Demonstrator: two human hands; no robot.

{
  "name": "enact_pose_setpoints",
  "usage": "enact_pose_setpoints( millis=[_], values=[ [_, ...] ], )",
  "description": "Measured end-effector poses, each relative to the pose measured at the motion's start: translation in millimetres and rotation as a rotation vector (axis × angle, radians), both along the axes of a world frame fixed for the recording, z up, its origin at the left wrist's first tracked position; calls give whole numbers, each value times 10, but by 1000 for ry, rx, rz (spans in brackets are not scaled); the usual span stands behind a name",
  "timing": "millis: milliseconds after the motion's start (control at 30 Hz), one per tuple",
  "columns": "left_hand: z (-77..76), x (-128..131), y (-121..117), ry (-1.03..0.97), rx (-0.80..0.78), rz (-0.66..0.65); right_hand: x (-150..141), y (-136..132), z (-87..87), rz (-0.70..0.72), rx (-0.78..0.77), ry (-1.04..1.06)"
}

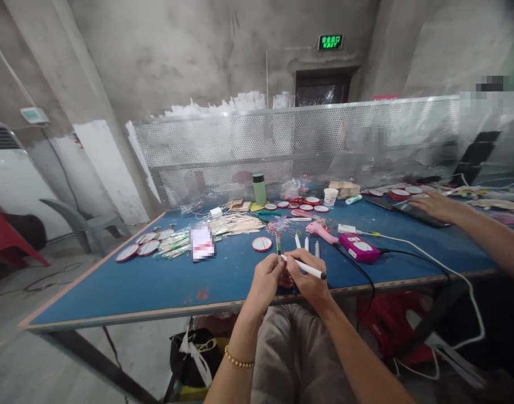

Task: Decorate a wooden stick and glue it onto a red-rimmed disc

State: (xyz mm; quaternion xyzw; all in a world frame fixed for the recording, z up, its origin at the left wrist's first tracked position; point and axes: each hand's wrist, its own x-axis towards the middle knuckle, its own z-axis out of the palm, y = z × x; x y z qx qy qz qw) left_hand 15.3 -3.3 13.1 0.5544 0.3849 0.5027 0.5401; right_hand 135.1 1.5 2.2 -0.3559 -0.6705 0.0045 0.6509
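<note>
Head view shows the left hand [265, 279] with its grip pinching a narrow colour-banded stick [278, 242], which points away from the person, to the left of the pink glue gun [321, 230]. The right hand's [310, 283] grip is closed around a white marker pen [308, 268], on the person's side of the glue gun; its far end meets or nearly meets the stick, and I cannot tell which.

The likeliest fault is a stray line: the stick looks slim and is pinched only near one end, so it could twist under pressure and let the pen skid onto skin. Wet ink, if there is any, could smear where the two hands crowd together.

Loose pens [306, 244] just left of the glue gun could roll if knuckles nudge them. The black cord [362, 268] running from the glue gun over the worktop [156, 292] edge might snag the right forearm and drag the tool along.
</note>
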Motion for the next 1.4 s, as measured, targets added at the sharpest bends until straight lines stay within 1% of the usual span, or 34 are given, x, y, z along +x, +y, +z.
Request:
enact_pose_setpoints(
  millis=[133, 267, 533, 933, 1400],
  values=[
    [-10, -2, 3, 5, 10, 1, -10, 13, -9, 7, 17, 2],
    [-11, 1, 6, -7, 8, -3, -5, 8, -6, 8, -3, 1],
    [-8, -8, 0, 5, 3, -20, 12, -9, 7, -45, -35, 9],
    [-37, -13, 15, 3, 12, -19, -3, -20, 19, -7, -20, -5],
    [-29, -17, 6, -6, -3, -26, 7, -11, 9, -13, -51, 28]
  ],
)
